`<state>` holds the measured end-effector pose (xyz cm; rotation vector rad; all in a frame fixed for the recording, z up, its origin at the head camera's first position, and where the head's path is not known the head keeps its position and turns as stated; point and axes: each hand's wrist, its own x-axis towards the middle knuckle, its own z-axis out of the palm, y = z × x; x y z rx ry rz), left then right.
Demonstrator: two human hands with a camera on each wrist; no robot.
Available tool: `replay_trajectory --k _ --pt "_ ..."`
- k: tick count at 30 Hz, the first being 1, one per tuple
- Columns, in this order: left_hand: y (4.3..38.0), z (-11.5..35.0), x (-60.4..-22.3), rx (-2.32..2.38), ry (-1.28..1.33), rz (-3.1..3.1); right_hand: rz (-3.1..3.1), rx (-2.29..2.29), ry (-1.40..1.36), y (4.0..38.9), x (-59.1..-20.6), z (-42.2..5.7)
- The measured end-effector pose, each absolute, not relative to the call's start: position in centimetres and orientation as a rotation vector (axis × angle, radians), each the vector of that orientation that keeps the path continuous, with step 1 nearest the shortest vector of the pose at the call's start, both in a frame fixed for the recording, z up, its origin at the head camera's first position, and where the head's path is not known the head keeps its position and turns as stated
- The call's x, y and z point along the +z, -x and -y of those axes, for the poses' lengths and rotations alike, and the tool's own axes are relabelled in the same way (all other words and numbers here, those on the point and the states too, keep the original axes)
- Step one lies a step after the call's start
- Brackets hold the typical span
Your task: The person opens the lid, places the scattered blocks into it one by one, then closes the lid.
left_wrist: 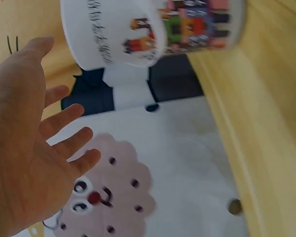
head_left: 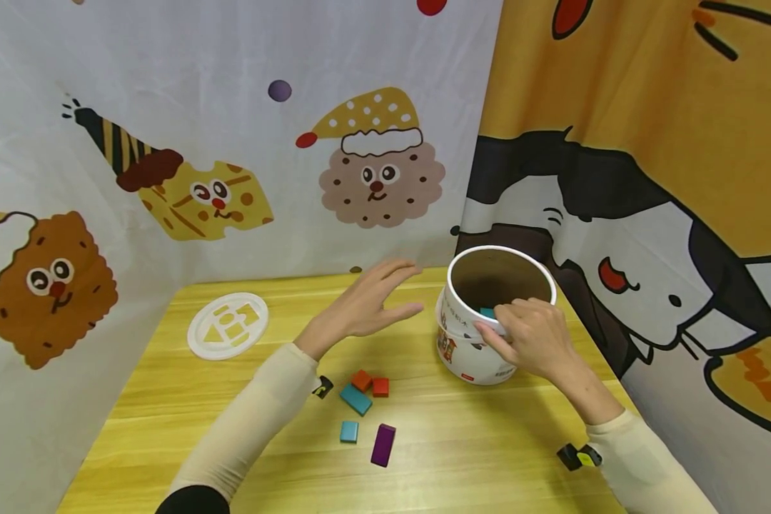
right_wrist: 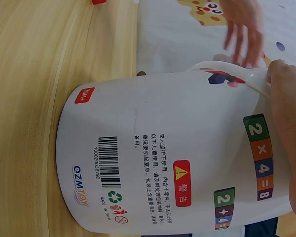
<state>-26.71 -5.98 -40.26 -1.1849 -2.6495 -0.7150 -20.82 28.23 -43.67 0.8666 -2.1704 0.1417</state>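
A white printed bucket [head_left: 472,355] stands on the table, its open top tilted toward me. My right hand [head_left: 532,335] grips its near rim, thumb outside and fingers curled over into it. Beside those fingers, just inside the rim, part of a teal block [head_left: 486,313] shows; whether the fingers touch it I cannot tell. In the right wrist view the bucket's barcode side [right_wrist: 138,148] fills the middle. Left of the bucket my left hand [head_left: 369,298] hovers above the table, fingers extended and holding nothing. The left wrist view shows this hand [left_wrist: 34,133] apart from the bucket.
On the table in front lie two red blocks, one [head_left: 361,380] beside the other [head_left: 380,387], a teal block [head_left: 356,399], a light blue block [head_left: 349,432] and a purple block [head_left: 383,445]. A white lid with shaped cutouts [head_left: 195,337] lies back left. Printed curtains hang behind and right.
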Motion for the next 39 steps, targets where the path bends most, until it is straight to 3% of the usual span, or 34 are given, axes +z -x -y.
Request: replay_trajectory --k 9,20,39 --pt "24.0 10.9 -44.9 -0.726 1.111 2.834 2.177 0.149 -0.860 20.9 -43.7 -28.2" --pt "21.2 13.4 -49.8 -0.819 1.110 3.035 2.177 0.134 -0.851 20.9 -43.8 -28.1" --pt "20.7 13.9 -52.3 -0.712 1.210 3.075 2.186 0.139 -0.857 20.8 -43.9 -28.1"
